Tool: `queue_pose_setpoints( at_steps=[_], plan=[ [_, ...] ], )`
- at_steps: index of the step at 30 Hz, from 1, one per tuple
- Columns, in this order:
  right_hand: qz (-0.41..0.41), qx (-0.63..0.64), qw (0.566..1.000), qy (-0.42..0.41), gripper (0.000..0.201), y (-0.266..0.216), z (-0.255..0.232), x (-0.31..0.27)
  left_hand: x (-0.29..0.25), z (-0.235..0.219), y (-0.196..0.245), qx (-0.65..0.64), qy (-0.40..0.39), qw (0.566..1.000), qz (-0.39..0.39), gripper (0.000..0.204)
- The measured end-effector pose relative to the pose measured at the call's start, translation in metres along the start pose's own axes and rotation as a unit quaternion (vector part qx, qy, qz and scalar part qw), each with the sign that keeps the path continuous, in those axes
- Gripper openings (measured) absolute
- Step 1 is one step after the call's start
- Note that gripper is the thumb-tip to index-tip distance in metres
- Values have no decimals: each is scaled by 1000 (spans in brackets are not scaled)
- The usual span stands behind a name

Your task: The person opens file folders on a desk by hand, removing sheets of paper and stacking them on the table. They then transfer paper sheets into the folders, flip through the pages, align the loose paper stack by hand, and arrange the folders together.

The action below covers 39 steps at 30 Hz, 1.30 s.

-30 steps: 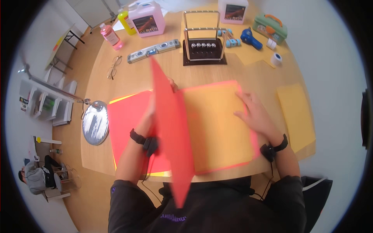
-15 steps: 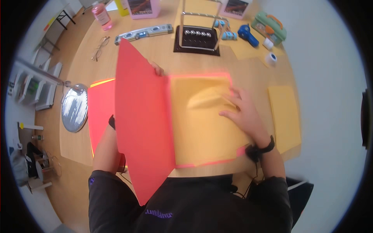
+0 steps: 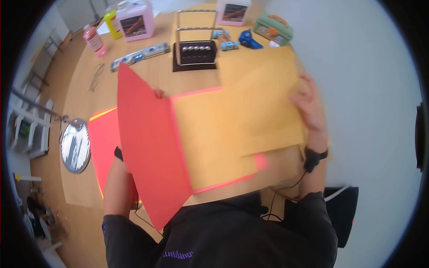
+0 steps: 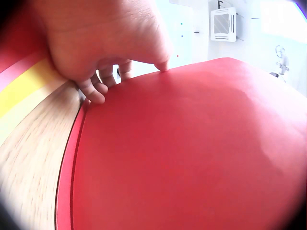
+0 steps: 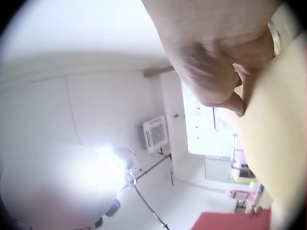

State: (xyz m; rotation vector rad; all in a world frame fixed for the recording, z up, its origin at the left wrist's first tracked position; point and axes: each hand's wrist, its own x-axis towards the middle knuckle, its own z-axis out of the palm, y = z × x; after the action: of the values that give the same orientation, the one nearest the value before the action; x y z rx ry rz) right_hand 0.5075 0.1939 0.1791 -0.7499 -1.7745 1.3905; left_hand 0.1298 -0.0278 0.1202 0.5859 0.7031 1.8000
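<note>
My left hand (image 4: 105, 38) grips the edge of a large red sheet (image 3: 147, 147), which stands raised and leans to the left. In the head view that hand is mostly hidden behind it; only the fingertips (image 3: 158, 92) show at the top edge. My right hand (image 3: 308, 105) pinches a tan paper sheet (image 3: 263, 102) by its right side, thumb on the near face. This sheet is lifted and overlaps another tan sheet (image 3: 205, 138), which lies flat on a pinkish-red sheet (image 3: 223, 184). In the right wrist view the lifted tan sheet (image 5: 278, 129) slopes away from the thumb.
A red pile (image 3: 103, 147) with yellow edges lies at the left, near a round mirror-like disc (image 3: 75, 145). Further back are glasses (image 3: 95, 77), a spirit level (image 3: 140, 56), a Newton's cradle (image 3: 195, 56), bottles and jugs (image 3: 134, 22), a blue tool (image 3: 249, 39) and a green case (image 3: 273, 29).
The red sheet has swung over to the left with my left hand. My right hand, earlier resting on the tan paper, has taken the top tan sheet and moved it up and right.
</note>
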Motion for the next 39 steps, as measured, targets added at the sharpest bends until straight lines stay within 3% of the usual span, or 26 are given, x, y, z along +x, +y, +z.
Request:
queue_pose_setpoints(
  at_steps=[2, 5, 7, 9, 12, 16, 20, 21, 22, 23, 25, 27, 29, 30, 32, 34, 37, 39],
  plan=[
    [10, 14, 1000, 26, 60, -25, -42, 0, 8, -10, -9, 12, -27, 999, 27, 18],
    [66, -86, 994, 23, 57, -32, -106, 4, 13, -23, -14, 56, -46, 996, 58, 18],
    [193, -254, 947, 30, 57, -8, -146, 4, 13, -21, -16, 81, -50, 994, 62, 17],
    [216, -294, 930, 49, 58, 23, -167, -4, 11, -16, -13, 61, 9, 997, 49, 16],
    [232, -333, 910, 88, 59, 83, -203, -10, 11, -17, -13, 63, -6, 997, 47, 16],
    [205, -370, 896, 134, 61, 117, -221, -16, 11, -21, -12, 66, -24, 997, 27, 16],
    [201, -417, 876, 138, 65, 107, -200, -22, 13, -26, -11, 70, -46, 997, -5, 16],
    [145, -582, 784, 163, 65, 94, -177, -25, 13, -28, -10, 71, -49, 996, -8, 16],
    [79, -723, 662, 180, 64, 81, -154, -24, 13, -29, -10, 71, -49, 996, -7, 16],
    [71, -721, 668, 172, 64, 73, -134, -22, 12, -30, -10, 72, -45, 996, -6, 16],
    [-62, -587, 804, 68, 62, 59, -89, -20, 9, -30, -9, 78, -29, 996, -4, 16],
    [-59, -457, 886, -61, 59, 34, -12, -22, 7, -29, -8, 92, -15, 996, -7, 17],
    [-61, -434, 883, -169, 69, 30, 46, -22, 2, -18, -4, 91, -27, 995, -4, 17],
    [-69, -423, 887, -171, 69, 37, 65, -24, 2, -13, 0, 81, -49, 995, -4, 17],
    [-162, -461, 841, -231, 82, 53, 96, -20, 16, -61, -23, 131, -27, 991, -12, 17],
    [-166, -462, 841, -226, 86, 51, 106, -17, 40, -73, -18, 169, -17, 985, -11, 16],
    [-128, -464, 844, -236, 91, 62, 106, -25, 18, -54, -17, 182, -1, 983, -3, 15],
    [-116, -466, 844, -239, 92, 67, 106, -29, 18, -49, -16, 42, -1, 997, -71, 14]
  ],
)
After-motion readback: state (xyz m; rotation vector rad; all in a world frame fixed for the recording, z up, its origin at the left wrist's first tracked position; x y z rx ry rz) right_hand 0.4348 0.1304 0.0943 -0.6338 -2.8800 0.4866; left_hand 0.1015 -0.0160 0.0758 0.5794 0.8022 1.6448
